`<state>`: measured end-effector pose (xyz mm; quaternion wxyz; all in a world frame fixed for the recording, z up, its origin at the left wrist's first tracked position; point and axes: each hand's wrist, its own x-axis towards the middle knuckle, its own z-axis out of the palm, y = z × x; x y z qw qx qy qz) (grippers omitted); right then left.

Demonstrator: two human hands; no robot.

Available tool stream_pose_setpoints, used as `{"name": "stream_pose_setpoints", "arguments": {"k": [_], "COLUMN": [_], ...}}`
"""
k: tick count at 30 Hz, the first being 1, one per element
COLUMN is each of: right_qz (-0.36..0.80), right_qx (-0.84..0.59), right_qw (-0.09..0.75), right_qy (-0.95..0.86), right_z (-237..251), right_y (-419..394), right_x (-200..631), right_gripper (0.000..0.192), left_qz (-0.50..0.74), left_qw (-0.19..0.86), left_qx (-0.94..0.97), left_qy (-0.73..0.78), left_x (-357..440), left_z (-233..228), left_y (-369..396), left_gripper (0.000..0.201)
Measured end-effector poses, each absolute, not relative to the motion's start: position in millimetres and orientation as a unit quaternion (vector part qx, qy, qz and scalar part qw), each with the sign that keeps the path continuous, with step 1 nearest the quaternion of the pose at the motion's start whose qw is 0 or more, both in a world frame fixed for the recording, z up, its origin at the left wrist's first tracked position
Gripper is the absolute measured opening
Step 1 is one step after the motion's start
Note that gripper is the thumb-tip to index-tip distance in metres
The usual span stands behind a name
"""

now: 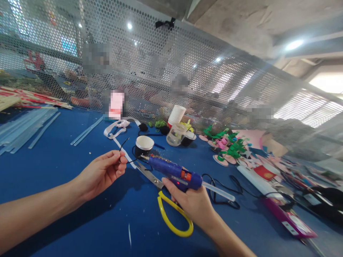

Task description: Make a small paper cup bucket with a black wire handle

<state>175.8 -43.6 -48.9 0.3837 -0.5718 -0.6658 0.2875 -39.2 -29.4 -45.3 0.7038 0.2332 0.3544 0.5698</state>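
My left hand pinches a thin black cord, whose free end sticks up above the fingers. The cord seems to run right toward a small cup with a white rim and black wrapping. In my right hand is a blue hot glue gun with a red light on and a clear glue stick out of its back. Its nozzle points left, close to the cup's lower edge; whether it touches the cord I cannot tell. Scissors with yellow handles lie on the table below the gun, partly covered.
Clear glue sticks lie at the left. White ribbon, a plastic jar, stacked paper cups and yarn stand behind the cup. Green and pink crafts, a black cable and a purple power strip are at the right.
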Motion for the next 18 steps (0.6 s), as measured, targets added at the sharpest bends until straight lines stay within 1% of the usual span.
{"name": "stream_pose_setpoints", "arguments": {"k": [5,11,16,18], "right_qz": [0.284,0.261,0.275,0.267], "right_qx": [-0.566,-0.562,-0.559,-0.552], "right_qw": [0.387,0.424,0.389,0.401], "right_qy": [-0.670,-0.661,-0.679,-0.680], "right_z": [-52.9,-57.4,-57.7,-56.2], "right_y": [-42.8,-41.7,-40.1,-40.1], "right_x": [179.1,174.6,180.2,178.7], "right_gripper": [0.023,0.025,0.021,0.021], "left_qz": [0.570,0.571,0.570,0.571], "left_qw": [0.707,0.707,0.709,0.707], "left_qx": [0.233,0.235,0.227,0.228], "left_qy": [0.349,0.344,0.348,0.350], "left_x": [-40.5,-40.5,-40.6,-40.8], "left_z": [-47.1,-47.7,-46.7,-46.4], "left_y": [-29.9,-28.7,-29.0,-29.3], "left_gripper": [0.023,0.022,0.023,0.023]}}
